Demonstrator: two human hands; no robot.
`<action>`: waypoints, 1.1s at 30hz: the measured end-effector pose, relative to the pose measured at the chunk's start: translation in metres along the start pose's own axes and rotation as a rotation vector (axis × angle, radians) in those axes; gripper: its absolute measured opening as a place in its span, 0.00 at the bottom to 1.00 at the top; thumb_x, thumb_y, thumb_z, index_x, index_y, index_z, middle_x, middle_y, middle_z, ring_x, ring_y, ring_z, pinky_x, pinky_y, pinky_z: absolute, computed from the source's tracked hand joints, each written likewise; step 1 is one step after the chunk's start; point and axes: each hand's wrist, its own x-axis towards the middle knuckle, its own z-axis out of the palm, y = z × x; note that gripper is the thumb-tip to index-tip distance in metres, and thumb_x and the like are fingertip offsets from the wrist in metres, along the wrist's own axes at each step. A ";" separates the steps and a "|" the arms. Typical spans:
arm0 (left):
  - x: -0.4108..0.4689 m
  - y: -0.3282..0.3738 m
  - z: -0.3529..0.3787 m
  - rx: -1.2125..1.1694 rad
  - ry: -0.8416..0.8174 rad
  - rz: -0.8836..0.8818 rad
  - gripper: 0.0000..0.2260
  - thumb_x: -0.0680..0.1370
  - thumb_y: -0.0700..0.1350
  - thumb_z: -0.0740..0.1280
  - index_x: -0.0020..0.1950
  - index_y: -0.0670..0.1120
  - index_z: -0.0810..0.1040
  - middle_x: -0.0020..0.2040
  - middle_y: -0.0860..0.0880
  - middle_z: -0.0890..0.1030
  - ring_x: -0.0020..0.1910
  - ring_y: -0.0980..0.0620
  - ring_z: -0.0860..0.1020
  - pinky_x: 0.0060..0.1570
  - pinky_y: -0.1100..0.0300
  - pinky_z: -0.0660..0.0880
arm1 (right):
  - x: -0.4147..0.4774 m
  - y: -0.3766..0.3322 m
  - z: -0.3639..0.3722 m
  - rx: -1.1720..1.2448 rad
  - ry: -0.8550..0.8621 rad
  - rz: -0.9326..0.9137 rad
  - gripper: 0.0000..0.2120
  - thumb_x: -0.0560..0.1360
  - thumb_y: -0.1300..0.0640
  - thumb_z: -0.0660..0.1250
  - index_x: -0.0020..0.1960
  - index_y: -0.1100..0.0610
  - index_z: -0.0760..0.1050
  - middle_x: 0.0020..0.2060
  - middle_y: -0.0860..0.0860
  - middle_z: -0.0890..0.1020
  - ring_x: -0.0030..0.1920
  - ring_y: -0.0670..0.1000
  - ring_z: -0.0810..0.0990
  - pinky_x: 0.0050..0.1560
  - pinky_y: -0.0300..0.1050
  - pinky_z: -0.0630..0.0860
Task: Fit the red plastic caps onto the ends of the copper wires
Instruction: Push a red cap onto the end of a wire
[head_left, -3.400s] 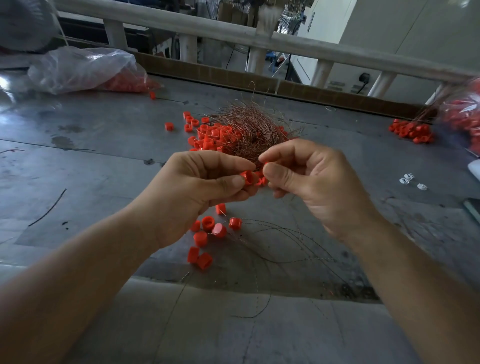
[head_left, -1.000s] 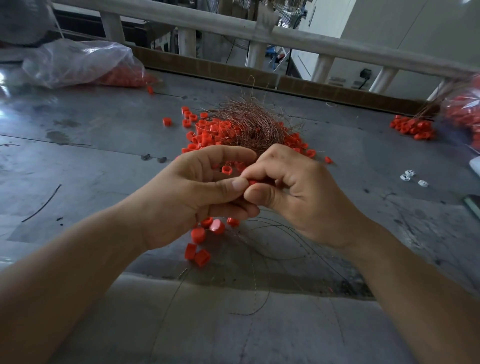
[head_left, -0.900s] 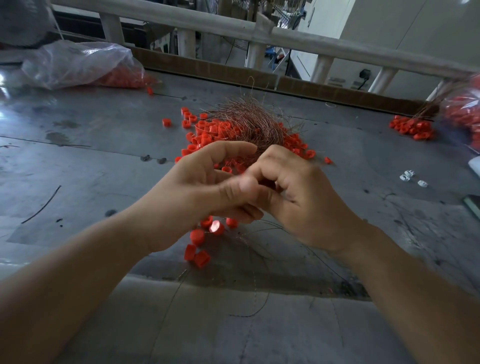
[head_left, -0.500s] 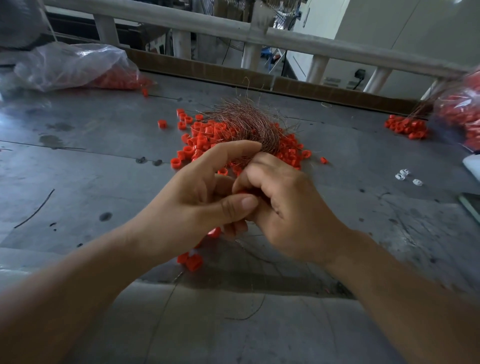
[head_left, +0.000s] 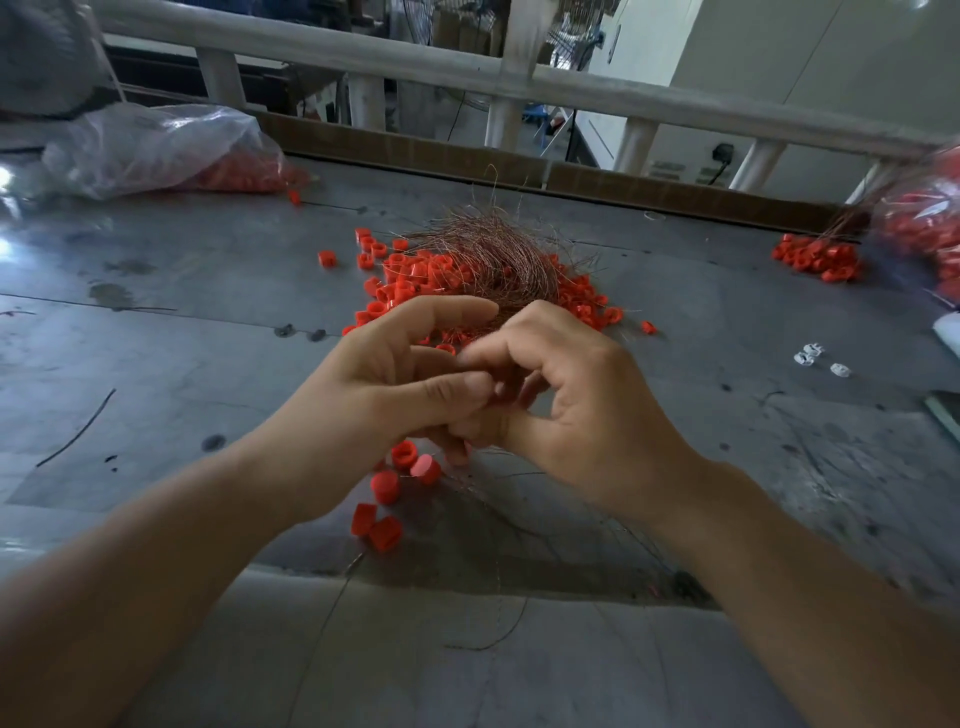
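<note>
Both hands meet in the middle of the view, just above the bench (head_left: 156, 332). The left hand (head_left: 384, 400) has its thumb pressed in and its forefinger stretched over the top. The right hand (head_left: 592, 415) is curled tight, fingertips tucked against the left thumb. Whatever sits in that pinch is hidden, so I cannot tell whether either hand has a cap or a wire end.

The tangle of copper wires (head_left: 493, 260) lies at 12 o'clock, with red caps (head_left: 410, 280) heaped against it. A few more caps are loose at 6 o'clock, under the left hand.

This looks like the seating step. It probably goes best with the wire gripped close to its tip so the thin strand cannot buckle. The cap's open mouth should be squared to it, then pushed straight on rather than at a slant.

A bag (head_left: 166, 150) of caps sits at 10 o'clock and small white clips (head_left: 810, 356) at 3. No brand, label or lettering is readable anywhere.
</note>
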 end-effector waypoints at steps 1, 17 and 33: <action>0.000 0.001 0.000 -0.014 0.010 0.002 0.19 0.65 0.40 0.68 0.57 0.48 0.76 0.39 0.44 0.82 0.35 0.47 0.80 0.32 0.61 0.78 | 0.000 0.001 -0.001 0.032 -0.014 0.035 0.16 0.65 0.51 0.72 0.50 0.55 0.77 0.42 0.47 0.76 0.42 0.42 0.76 0.42 0.32 0.73; 0.004 0.010 -0.013 -0.014 0.176 0.050 0.10 0.64 0.35 0.67 0.39 0.47 0.83 0.30 0.47 0.81 0.24 0.55 0.74 0.21 0.69 0.66 | 0.000 0.003 -0.020 -0.128 -0.045 0.146 0.04 0.71 0.62 0.70 0.37 0.58 0.79 0.33 0.46 0.79 0.37 0.44 0.76 0.36 0.34 0.72; 0.023 -0.008 -0.037 0.872 0.607 0.057 0.11 0.73 0.35 0.68 0.45 0.52 0.80 0.42 0.50 0.81 0.37 0.62 0.76 0.38 0.71 0.70 | -0.003 0.015 -0.016 -0.351 -0.497 0.331 0.05 0.74 0.53 0.65 0.42 0.50 0.78 0.36 0.41 0.78 0.40 0.41 0.76 0.43 0.37 0.72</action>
